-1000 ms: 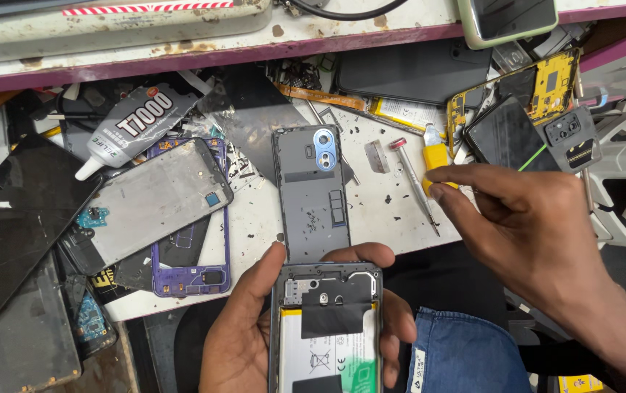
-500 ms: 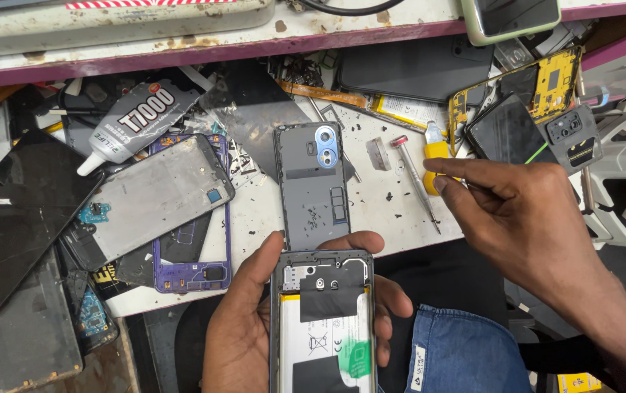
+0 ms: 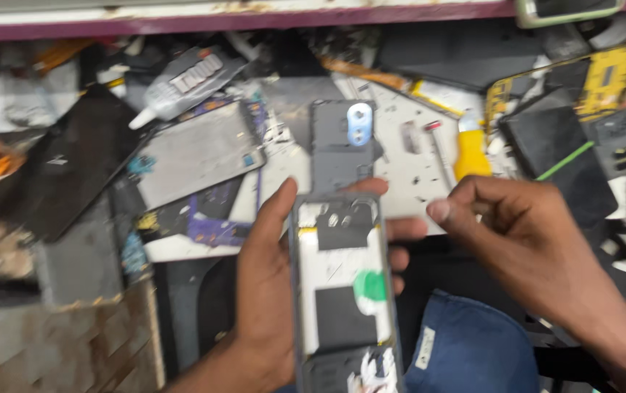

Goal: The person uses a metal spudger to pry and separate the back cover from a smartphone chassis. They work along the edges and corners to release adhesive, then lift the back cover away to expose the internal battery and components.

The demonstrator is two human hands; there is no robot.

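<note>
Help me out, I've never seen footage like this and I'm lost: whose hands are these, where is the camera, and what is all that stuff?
The camera sits on a person's head and looks down at their own bare hands over a cluttered bench. The left hand grips an opened phone, back cover off, its insides facing up. The right hand hovers just right of it, fingers curled; whether it pinches anything is too blurred to tell. On the bench lie a grey back cover with a camera window, a glue tube, a yellow-handled screwdriver, a black screen and other phone parts.
</note>
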